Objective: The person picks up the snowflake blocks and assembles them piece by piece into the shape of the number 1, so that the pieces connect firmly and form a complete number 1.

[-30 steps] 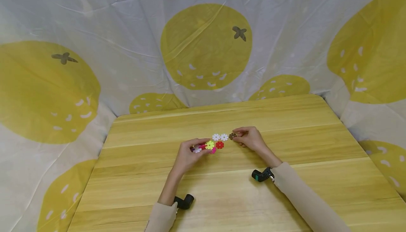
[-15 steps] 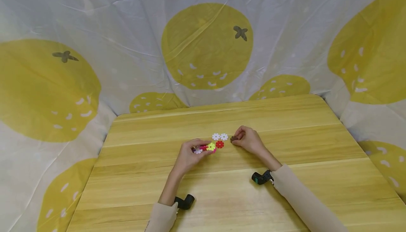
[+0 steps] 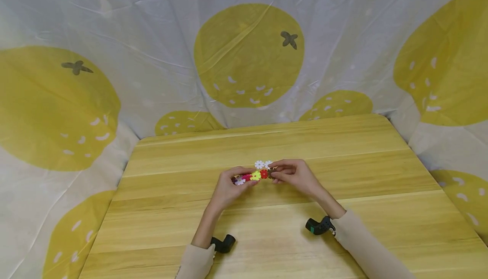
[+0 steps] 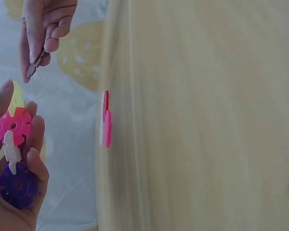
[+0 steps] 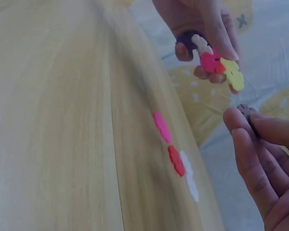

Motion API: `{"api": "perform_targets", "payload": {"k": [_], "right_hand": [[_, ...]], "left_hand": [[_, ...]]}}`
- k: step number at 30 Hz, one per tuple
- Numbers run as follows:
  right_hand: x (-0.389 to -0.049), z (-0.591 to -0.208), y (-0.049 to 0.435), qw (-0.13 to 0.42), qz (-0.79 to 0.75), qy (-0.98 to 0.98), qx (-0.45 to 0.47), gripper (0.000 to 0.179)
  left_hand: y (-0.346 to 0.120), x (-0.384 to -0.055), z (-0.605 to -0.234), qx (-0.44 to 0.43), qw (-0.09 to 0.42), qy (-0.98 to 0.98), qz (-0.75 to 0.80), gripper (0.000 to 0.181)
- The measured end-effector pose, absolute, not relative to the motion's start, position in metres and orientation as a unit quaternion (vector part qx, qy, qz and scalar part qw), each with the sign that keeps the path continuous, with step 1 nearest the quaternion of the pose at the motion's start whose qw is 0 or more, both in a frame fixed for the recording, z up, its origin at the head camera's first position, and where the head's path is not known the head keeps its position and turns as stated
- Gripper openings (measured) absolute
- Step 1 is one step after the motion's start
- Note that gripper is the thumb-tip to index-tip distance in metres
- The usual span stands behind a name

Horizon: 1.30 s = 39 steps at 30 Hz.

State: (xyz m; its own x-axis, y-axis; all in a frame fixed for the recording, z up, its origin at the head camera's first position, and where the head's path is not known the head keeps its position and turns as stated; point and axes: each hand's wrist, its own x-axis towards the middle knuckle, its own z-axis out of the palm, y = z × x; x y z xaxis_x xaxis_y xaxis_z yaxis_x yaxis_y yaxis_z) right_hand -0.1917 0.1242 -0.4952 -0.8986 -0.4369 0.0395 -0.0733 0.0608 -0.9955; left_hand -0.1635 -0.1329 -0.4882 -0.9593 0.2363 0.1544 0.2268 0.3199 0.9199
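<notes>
My left hand (image 3: 228, 188) grips a short chain of notched plastic snowflake discs. In the left wrist view a purple disc (image 4: 19, 186) lies by the palm, followed by a white disc (image 4: 10, 150) set edgewise, a pink disc (image 4: 22, 121) and, at the far end, a yellow disc (image 4: 17, 96). A brown disc (image 5: 245, 111) is pinched between thumb and fingers of my right hand (image 3: 299, 177). That disc faces the chain's yellow end, with a gap between them in both wrist views.
Loose discs lie flat on the wooden table (image 3: 274, 236): two white discs (image 3: 259, 164), a red disc (image 3: 263, 174) and a pink disc (image 5: 162, 127). A black wrist camera (image 3: 224, 244) sits on the left forearm, another camera (image 3: 319, 225) on the right. A fruit-print cloth (image 3: 171, 59) hangs behind.
My right hand has brought the brown disc left and nearer, from beside the white discs toward the chain. The chain in my left hand has shifted slightly to the right.
</notes>
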Motion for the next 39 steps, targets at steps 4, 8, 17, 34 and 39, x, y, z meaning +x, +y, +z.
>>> {"api": "perform_targets", "payload": {"k": [4,8,17,34,39], "right_hand": [[-0.184,-0.491,0.118,0.124,-0.682,0.694,-0.194,0.029],[-0.180,-0.489,0.114,0.111,-0.696,0.681,-0.201,0.029],[-0.177,-0.490,0.109,0.095,-0.712,0.662,-0.211,0.028],[-0.170,-0.490,0.108,0.094,-0.730,0.641,-0.217,0.032],[-0.170,-0.492,0.106,0.089,-0.732,0.638,-0.223,0.032]], "left_hand": [[-0.132,-0.163,-0.486,0.156,0.010,0.808,0.568,0.025],[-0.131,-0.163,-0.484,0.163,0.017,0.807,0.568,0.025],[-0.131,-0.162,-0.481,0.162,0.024,0.810,0.564,0.027],[-0.130,-0.161,-0.474,0.165,0.023,0.818,0.551,0.019],[-0.130,-0.162,-0.475,0.168,0.032,0.817,0.551,0.015]]}}
